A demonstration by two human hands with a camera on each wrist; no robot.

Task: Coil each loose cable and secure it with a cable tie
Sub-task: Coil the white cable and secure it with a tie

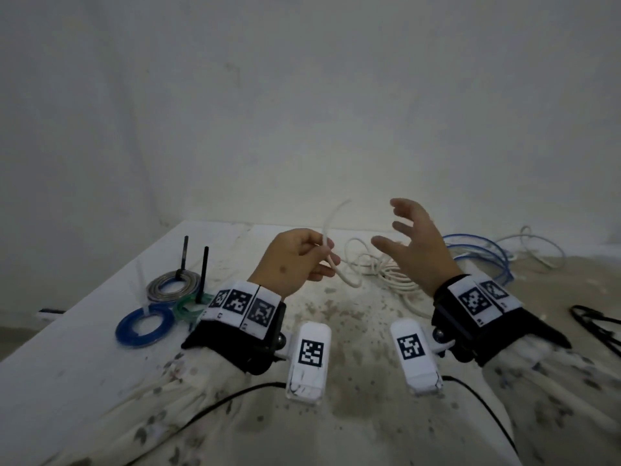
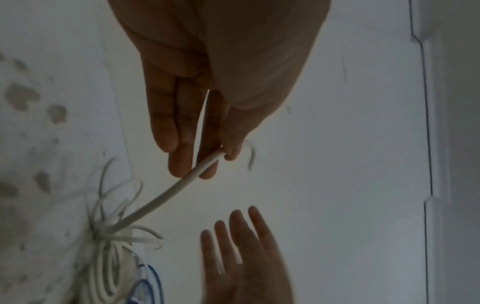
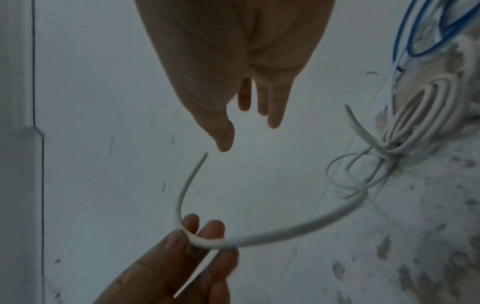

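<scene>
My left hand (image 1: 302,260) pinches a white cable (image 1: 331,227) near its free end, above the table (image 1: 100,331). The end curves up past the fingers; the rest drops to a loose white tangle (image 1: 379,267). In the left wrist view the cable (image 2: 166,197) runs from my fingertips (image 2: 207,164) down to the tangle (image 2: 116,232). My right hand (image 1: 413,243) hovers beside it with fingers spread, holding nothing. In the right wrist view its thumb (image 3: 223,135) hangs just above the cable's free end (image 3: 192,179).
Three coiled cables lie at the left: a grey one (image 1: 173,285), a green one (image 1: 191,309) and a blue one (image 1: 144,326), each with a tie standing up. A loose blue cable (image 1: 484,253) and another white cable (image 1: 534,247) lie at the right. A black looped thing (image 1: 598,324) lies near the right edge.
</scene>
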